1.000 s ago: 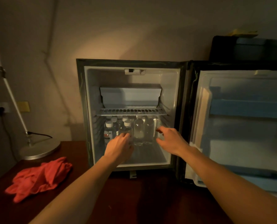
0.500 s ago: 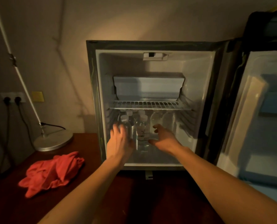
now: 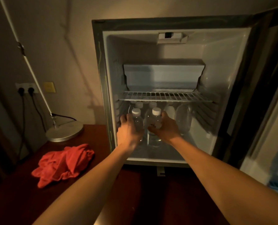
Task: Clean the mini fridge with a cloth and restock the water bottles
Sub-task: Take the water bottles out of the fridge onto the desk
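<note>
The mini fridge [image 3: 229, 65] stands open on a dark wooden top, its door [image 3: 274, 120] swung to the right. Under the wire shelf [image 3: 165, 95] stand several clear water bottles with white caps. My left hand [image 3: 128, 129] grips the front left bottle [image 3: 137, 118]. Beside it, my right hand [image 3: 165, 127] grips the front middle bottle [image 3: 154, 120]. More bottles [image 3: 182, 116] stand behind and to the right. A crumpled red cloth [image 3: 64, 163] lies on the wood left of the fridge.
A lamp with a round metal base [image 3: 64, 131] and a slanted white pole stands left of the fridge. Two plugs sit in a wall socket [image 3: 27, 90] behind it. The wooden top [image 3: 151, 197] stretches toward me below the fridge.
The view has come closer to the fridge. Both hands reached further in and closed around the two front bottles; before they were hovering with spread fingers.
</note>
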A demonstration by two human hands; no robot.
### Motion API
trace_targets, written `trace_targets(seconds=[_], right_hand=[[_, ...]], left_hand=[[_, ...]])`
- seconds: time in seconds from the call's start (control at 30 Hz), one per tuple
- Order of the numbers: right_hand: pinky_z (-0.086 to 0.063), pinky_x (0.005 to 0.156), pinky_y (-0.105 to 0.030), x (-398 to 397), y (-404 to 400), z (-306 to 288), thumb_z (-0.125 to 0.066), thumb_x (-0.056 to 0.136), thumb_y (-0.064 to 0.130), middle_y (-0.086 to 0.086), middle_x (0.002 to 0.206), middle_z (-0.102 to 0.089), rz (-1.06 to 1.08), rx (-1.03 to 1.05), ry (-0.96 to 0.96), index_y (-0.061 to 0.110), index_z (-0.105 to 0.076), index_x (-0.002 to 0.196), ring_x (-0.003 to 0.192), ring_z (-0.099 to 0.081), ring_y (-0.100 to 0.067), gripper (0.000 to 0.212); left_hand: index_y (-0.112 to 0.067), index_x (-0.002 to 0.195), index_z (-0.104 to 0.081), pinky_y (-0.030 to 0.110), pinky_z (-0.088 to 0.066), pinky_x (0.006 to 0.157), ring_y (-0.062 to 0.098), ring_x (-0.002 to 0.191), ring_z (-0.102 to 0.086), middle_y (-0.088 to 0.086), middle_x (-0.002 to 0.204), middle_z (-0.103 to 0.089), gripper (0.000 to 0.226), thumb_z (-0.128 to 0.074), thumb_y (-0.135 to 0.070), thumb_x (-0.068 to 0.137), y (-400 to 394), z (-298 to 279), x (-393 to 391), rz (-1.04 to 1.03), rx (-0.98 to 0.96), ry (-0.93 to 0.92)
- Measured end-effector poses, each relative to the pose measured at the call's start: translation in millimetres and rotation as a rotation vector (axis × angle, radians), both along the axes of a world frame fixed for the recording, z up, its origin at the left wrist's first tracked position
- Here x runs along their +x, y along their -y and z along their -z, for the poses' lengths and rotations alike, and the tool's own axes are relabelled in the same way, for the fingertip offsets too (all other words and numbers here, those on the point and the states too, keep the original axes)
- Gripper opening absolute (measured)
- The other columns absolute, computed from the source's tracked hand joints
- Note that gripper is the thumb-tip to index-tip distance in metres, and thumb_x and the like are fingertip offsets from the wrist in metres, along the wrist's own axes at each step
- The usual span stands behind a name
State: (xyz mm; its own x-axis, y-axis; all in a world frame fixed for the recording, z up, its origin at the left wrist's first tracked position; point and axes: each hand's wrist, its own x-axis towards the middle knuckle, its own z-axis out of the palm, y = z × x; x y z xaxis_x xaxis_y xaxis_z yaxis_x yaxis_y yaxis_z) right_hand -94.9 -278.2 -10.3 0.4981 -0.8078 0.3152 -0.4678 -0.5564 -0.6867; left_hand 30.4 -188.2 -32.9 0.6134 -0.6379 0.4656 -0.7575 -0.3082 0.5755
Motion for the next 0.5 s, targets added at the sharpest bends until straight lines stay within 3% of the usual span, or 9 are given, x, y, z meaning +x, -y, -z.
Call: trace_targets(seconds=[0.1,0.2,0.3,0.5], right_hand=[[-0.05,0.075,-0.032,-5,-4,0,-0.079,0.073,0.037,-0.004,0.106,-0.069,-0.001,0.004,0.007,0.019,-0.048,0.11,0.098,-0.066,-0.026,0.051],[-0.047,0.073,-0.028,-14,-14,-2,-0.081,0.072,0.037,0.001,0.104,-0.067,-0.016,-0.008,0.02,0.029,-0.042,0.1,0.094,-0.065,-0.021,0.049],[-0.045,0.074,-0.026,-25,-31,-8,-0.084,0.071,0.038,0.009,0.099,-0.06,-0.056,-0.067,0.049,0.028,-0.043,0.104,0.089,-0.058,-0.011,0.054],[-0.053,0.092,-0.036,-37,-80,-13,-0.087,0.067,0.037,-0.005,0.115,-0.064,-0.12,-0.188,0.082,0.013,-0.051,0.124,0.1,-0.058,-0.015,0.072]], left_hand=[[-0.026,0.124,-0.041,0.049,-0.057,0.081,0.035,0.102,-0.062,0.01,0.127,-0.049,0.064,-0.079,-0.033,0.074,-8,0,-2,0.071,-0.042,-0.018],[-0.027,0.12,-0.046,0.046,-0.057,0.081,0.028,0.098,-0.064,0.008,0.113,-0.064,0.063,-0.084,-0.027,0.07,-21,2,-9,0.157,-0.069,0.012],[-0.02,0.111,-0.051,0.043,-0.055,0.079,0.023,0.093,-0.063,0.004,0.104,-0.066,0.058,-0.086,-0.031,0.066,-43,-4,-18,0.192,-0.108,0.047],[-0.022,0.104,-0.051,0.041,-0.054,0.074,0.022,0.09,-0.064,-0.001,0.102,-0.064,0.058,-0.086,-0.039,0.061,-109,-18,-20,0.155,-0.143,0.125]])
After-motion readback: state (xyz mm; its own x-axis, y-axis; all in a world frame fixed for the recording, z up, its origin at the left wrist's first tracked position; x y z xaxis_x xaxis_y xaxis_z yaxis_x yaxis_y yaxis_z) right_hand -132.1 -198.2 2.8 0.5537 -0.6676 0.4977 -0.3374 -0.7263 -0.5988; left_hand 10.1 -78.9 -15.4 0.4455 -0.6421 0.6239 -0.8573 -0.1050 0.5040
